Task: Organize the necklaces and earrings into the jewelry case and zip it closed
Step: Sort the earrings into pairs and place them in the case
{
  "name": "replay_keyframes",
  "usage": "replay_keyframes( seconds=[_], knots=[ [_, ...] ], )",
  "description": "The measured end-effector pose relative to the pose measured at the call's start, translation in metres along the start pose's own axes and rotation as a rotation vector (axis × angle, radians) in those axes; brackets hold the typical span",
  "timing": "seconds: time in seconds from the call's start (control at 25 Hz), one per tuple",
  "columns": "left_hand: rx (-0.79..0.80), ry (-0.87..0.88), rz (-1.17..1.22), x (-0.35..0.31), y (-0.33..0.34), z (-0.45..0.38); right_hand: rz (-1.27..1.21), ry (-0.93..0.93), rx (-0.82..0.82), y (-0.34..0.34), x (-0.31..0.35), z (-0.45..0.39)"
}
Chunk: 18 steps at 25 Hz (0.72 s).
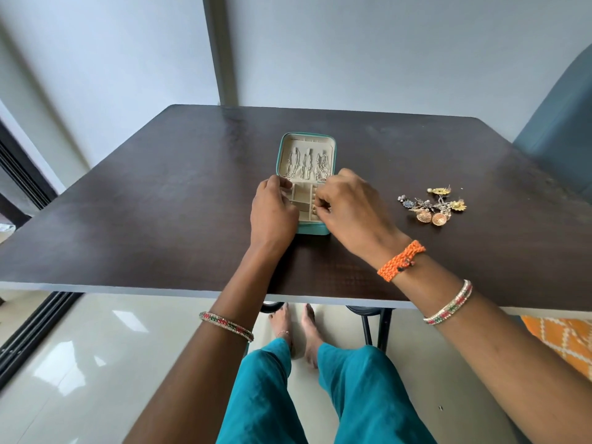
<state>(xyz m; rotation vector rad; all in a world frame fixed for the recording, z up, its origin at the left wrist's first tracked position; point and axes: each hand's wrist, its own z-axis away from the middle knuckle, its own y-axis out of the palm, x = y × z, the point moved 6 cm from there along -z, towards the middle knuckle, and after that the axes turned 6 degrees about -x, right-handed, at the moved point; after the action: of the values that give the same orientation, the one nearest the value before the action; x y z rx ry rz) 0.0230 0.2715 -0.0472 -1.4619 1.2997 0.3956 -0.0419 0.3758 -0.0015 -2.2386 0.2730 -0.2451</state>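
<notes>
Left hand (272, 209) rests flat, steadying the jewelry case (306, 184) — so the right hand (347, 208), pinching a gold earring (314, 209), can seat it.

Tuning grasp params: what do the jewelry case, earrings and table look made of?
Jewelry case: teal shell, likely faux leather; matte beige lining, looks like velvet. Earrings: shiny gold and silver-toned metal, apparently with small stones. Table: dark wood-grain top, probably laminate, pale edge.

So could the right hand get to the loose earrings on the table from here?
Probably yes. The earrings lie in the open on the table to the right of the case, with nothing between them and the right hand, though it pinches a small gold piece now.
</notes>
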Motion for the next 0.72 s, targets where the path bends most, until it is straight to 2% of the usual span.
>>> replay_keyframes(
  seconds=[0.16,0.64,0.72],
  knots=[
    [0.002,0.004,0.01,-0.001,0.0,0.001,0.041,0.037,0.106,-0.003,0.0,0.003],
    [0.015,-0.008,0.021,0.0,0.001,-0.001,-0.058,0.131,0.242,-0.005,-0.002,0.017],
    [0.017,-0.007,0.017,0.0,0.001,0.001,-0.148,0.244,0.216,-0.007,-0.014,0.015]
  ],
)
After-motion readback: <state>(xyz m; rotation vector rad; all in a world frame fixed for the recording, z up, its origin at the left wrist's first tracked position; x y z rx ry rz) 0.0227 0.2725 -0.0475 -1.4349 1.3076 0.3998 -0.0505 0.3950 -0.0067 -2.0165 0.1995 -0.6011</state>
